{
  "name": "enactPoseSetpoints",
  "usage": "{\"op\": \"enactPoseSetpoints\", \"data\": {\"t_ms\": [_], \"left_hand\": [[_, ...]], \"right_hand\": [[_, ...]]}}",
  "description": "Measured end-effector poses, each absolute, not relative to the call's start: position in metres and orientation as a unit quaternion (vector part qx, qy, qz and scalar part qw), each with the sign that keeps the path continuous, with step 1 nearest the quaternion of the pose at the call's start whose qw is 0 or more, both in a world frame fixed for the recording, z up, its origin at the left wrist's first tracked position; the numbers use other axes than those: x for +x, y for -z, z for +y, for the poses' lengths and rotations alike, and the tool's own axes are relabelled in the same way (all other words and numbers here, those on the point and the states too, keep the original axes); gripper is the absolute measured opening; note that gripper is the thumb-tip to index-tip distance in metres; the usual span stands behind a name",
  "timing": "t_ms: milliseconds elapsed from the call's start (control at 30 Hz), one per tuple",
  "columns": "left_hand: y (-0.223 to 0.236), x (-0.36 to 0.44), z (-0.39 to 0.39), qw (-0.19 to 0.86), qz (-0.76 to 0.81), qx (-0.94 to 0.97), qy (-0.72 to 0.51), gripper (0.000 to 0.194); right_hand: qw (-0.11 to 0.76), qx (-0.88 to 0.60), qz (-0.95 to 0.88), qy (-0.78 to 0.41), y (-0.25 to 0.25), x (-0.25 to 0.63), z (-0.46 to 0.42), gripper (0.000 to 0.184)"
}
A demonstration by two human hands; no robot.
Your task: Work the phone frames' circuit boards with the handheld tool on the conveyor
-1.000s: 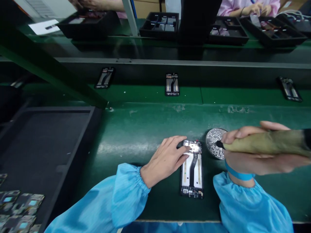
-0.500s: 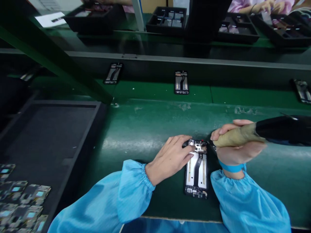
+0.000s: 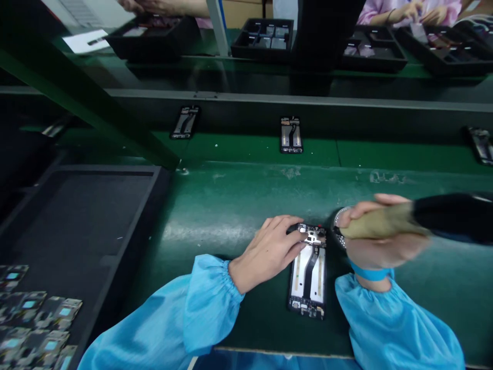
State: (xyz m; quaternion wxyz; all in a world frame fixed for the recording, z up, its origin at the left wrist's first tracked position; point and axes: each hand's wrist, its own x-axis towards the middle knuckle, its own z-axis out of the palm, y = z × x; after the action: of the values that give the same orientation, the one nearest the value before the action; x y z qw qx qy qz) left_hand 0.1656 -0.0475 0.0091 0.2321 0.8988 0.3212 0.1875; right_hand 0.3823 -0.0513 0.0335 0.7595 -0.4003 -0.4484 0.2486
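An opened phone [image 3: 308,275] lies on the green work surface, its inner frame, black ribbon cable and circuit boards exposed. My left hand [image 3: 265,252] grips its upper left edge, thumb and fingertips over the board at the top. To the right of the phone, my right hand [image 3: 385,249] is wrapped around what looks like an electric screwdriver [image 3: 385,221], its grip covered in yellowish tape and its black body reaching right. The tool's tip cannot be made out. Partly hidden by that hand is a small round dish [image 3: 339,241] with a beaded metallic rim.
Several opened phones, one a phone [image 3: 291,135] straight ahead, lie on a green belt [image 3: 246,146]. At left stands a black tray [image 3: 103,205] with several circuit boards [image 3: 57,313]. A green post [image 3: 88,110] slants across the left. Beyond the rail, co-workers' hands [image 3: 412,13] are near black bins [image 3: 264,54].
My right hand and the tool have shifted slightly right and down, away from the phone, uncovering more of the dish. Phones on the belt have moved a little right. My left hand stays put.
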Motion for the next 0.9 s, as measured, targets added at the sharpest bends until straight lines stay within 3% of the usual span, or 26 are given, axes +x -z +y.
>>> {"op": "enactPoseSetpoints", "data": {"t_ms": [167,267,433,700,900], "left_hand": [[0.001,0.194,0.028,0.208,0.34,0.881,-0.255,0.027],[0.003,0.231,0.092,0.145,0.406,0.878,-0.208,0.042],[-0.002,0.28,0.151,0.134,0.49,0.852,-0.13,0.034],[-0.012,0.265,0.139,0.057,0.556,0.813,-0.163,0.031],[-0.002,0.191,0.06,0.011,0.521,0.832,-0.189,0.036]], "right_hand": [[0.769,-0.42,-0.429,-0.219,-0.037,0.398,-0.054,0.058],[0.769,-0.431,-0.413,-0.228,-0.036,0.396,-0.05,0.058],[0.771,-0.436,-0.397,-0.241,-0.034,0.393,-0.048,0.059],[0.775,-0.434,-0.402,-0.224,-0.032,0.393,-0.048,0.057],[0.765,-0.446,-0.408,-0.22,-0.03,0.395,-0.047,0.064]]}}
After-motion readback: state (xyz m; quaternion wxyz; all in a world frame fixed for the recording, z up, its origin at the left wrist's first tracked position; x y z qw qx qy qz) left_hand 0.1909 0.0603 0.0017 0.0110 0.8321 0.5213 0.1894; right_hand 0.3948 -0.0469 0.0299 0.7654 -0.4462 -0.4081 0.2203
